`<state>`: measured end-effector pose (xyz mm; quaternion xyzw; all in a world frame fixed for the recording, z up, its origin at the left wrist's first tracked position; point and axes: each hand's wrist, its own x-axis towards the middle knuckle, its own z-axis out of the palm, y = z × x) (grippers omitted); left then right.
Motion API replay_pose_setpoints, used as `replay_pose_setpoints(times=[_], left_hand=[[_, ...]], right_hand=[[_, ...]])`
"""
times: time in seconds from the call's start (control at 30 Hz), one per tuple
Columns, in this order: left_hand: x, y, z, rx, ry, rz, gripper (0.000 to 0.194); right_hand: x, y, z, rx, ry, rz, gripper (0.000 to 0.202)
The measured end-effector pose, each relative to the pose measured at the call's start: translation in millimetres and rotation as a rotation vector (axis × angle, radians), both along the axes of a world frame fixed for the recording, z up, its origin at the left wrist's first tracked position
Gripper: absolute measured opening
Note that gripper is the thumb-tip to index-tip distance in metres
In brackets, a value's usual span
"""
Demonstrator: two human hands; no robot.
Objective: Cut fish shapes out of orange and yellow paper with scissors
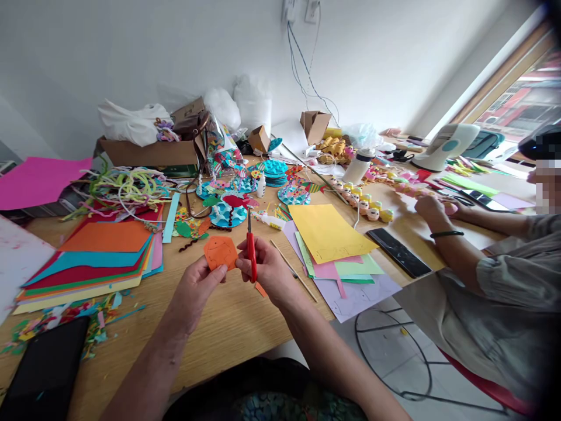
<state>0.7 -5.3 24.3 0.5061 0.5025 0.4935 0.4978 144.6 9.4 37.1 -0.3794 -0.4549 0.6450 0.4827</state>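
Note:
My left hand is closed on the lower part of a small orange piece of paper with angular cut edges and dark drawn lines. In my right hand are red-handled scissors, their narrow blades pointing up and away from me. The right fingertips also meet the paper's right edge. Both hands are held above the near middle of the wooden table. Below the right hand lies a small orange scrap. A thin wooden stick rests to the right of it.
Stacked coloured paper and paper scraps lie left, near a black phone. Yellow paper tops another pile, beside a second phone. Blue paper crafts and a glue bottle sit beyond. Another person's hands work at right.

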Motion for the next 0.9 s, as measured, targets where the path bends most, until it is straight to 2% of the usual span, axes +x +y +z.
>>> replay_pose_setpoints(times=[0.2, 0.37, 0.43, 0.5, 0.63, 0.77, 0.9], left_hand=[[-3.9, -2.6, 5.3, -0.011, -0.112, 0.086, 0.011], [-10.9, -5.5, 9.7, -0.024, -0.227, 0.132, 0.010], [-10.6, -4.9, 9.3, -0.016, -0.236, 0.127, 0.010], [-8.6, -3.7, 8.3, -0.012, -0.227, 0.116, 0.009], [-2.2, -3.2, 6.4, 0.001, -0.131, 0.024, 0.011], [2.5, -4.1, 4.8, 0.025, -0.002, -0.095, 0.015], [3.5, -4.9, 2.9, 0.027, -0.006, -0.145, 0.014]], right_hand=[[4.9, -7.8, -1.4, 0.045, -0.106, -0.014, 0.031], [20.8, -31.4, -6.1, 0.134, -0.390, 0.168, 0.029], [22.9, -39.1, -8.8, 0.139, -0.429, 0.220, 0.029], [21.9, -41.7, -10.2, 0.087, -0.380, 0.197, 0.027], [16.5, -30.7, -6.0, 0.001, -0.097, -0.024, 0.028], [10.9, -14.0, 1.7, 0.032, 0.043, -0.012, 0.036], [6.1, -6.0, 2.9, 0.024, 0.075, -0.012, 0.033]])
